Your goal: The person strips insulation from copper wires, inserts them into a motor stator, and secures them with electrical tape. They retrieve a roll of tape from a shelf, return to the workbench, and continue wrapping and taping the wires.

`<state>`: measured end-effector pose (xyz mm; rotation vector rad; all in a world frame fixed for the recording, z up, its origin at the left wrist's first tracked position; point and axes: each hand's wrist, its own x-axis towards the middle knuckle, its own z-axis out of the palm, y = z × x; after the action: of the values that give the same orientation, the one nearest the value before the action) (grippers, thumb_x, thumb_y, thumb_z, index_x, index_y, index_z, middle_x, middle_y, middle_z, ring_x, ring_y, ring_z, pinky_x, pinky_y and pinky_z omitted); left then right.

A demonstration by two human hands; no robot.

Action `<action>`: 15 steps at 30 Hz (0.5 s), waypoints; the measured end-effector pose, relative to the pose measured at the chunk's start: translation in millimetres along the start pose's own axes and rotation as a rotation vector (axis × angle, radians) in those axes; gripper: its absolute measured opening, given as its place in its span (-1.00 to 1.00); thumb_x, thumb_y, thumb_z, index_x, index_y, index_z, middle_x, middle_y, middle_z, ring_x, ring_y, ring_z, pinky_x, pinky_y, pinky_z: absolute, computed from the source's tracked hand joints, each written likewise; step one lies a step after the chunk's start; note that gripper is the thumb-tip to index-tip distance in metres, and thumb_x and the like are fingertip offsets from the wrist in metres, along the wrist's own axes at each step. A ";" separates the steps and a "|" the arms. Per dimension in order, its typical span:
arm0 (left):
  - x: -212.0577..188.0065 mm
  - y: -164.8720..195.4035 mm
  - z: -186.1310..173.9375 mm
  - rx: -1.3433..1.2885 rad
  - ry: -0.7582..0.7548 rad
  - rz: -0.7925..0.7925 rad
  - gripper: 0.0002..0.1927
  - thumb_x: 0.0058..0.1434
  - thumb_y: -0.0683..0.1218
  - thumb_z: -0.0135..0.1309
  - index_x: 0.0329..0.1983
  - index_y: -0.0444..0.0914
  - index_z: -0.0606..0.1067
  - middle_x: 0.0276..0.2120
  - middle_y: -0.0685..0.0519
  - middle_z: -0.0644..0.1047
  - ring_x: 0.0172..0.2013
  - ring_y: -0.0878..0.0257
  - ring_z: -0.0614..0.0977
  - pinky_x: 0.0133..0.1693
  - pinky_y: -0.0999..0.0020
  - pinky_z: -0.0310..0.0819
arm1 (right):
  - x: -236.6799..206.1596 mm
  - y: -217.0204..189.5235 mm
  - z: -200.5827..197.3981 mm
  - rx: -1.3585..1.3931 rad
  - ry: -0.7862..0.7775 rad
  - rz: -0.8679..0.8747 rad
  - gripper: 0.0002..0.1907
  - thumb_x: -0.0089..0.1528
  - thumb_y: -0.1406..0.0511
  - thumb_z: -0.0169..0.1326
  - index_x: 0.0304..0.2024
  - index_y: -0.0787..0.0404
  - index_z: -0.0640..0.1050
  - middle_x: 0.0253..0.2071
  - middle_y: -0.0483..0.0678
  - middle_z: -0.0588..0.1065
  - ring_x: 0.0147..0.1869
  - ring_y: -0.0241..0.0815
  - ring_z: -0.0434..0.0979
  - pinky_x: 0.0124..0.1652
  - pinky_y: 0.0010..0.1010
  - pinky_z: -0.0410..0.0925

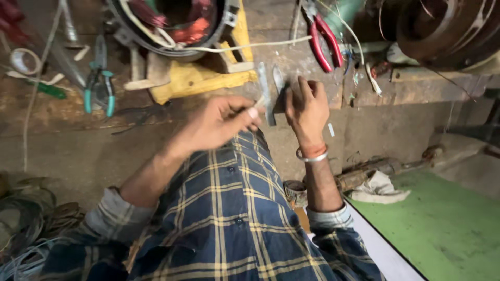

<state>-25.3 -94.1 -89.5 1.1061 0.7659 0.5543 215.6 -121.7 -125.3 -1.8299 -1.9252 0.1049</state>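
We pinch a thin pale strip in our left hand; our right hand clamps a grey metal piece above the surface. Steady both, feed slowly.

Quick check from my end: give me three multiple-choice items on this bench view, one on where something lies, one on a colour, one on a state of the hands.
1. Where do the red-handled pliers lie?
A. top of view, right of the hands
B. on the green board
C. in the left hand

2. What colour are the handles of the pliers at left?
A. yellow
B. teal
C. black

3. What is the left hand doing?
A. lying flat and open
B. pinching a small pale strip
C. gripping a hammer

Answers: 1 A, they rest on the bench beyond the right hand. 2 B, both handles show teal. 3 B, fingertips close on the pale strip.
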 end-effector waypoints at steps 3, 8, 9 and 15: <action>-31.1 35.0 8.5 0.071 0.152 0.107 -0.70 0.42 -0.08 0.07 0.11 -0.33 0.60 -0.17 0.01 0.72 -0.19 0.33 0.68 -0.14 0.48 0.58 | -7.4 -37.0 -15.4 0.503 -0.289 0.367 -0.73 0.25 0.32 0.30 -0.02 0.27 0.64 -0.26 0.04 0.53 -0.33 -0.21 0.46 -0.33 -0.36 0.32; -55.2 91.3 1.0 0.226 0.428 0.360 -0.73 0.41 -0.09 0.13 0.08 -0.33 0.59 -0.13 0.00 0.72 -0.18 0.32 0.75 -0.15 0.50 0.63 | -22.7 -117.3 -16.7 1.063 -0.542 0.141 -0.78 0.19 0.34 0.28 -0.14 0.31 0.61 -0.28 -0.09 0.62 -0.19 -0.43 0.58 -0.20 -0.49 0.45; -57.6 99.9 -2.8 0.280 0.493 0.398 -0.74 0.41 -0.08 0.15 0.06 -0.34 0.59 -0.15 0.00 0.72 -0.20 0.32 0.77 -0.17 0.50 0.63 | -19.7 -128.1 -12.2 1.046 -0.493 0.052 -0.82 0.22 0.35 0.27 -0.18 0.32 0.63 -0.31 -0.08 0.64 -0.18 -0.41 0.59 -0.18 -0.48 0.46; -57.6 121.7 -49.1 0.064 0.581 0.710 -0.71 0.52 -0.10 0.05 0.16 -0.39 0.53 -0.11 -0.10 0.69 -0.08 0.22 0.79 -0.06 0.34 0.72 | 7.0 -148.6 -15.1 0.952 -0.576 -0.066 -0.82 0.21 0.34 0.30 -0.18 0.33 0.69 -0.47 -0.02 0.58 -0.41 -0.28 0.56 -0.32 -0.44 0.39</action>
<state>-102.7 -64.1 27.4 1.2867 0.8770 1.5054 84.5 -134.4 -54.4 -1.1248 -1.7544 1.3847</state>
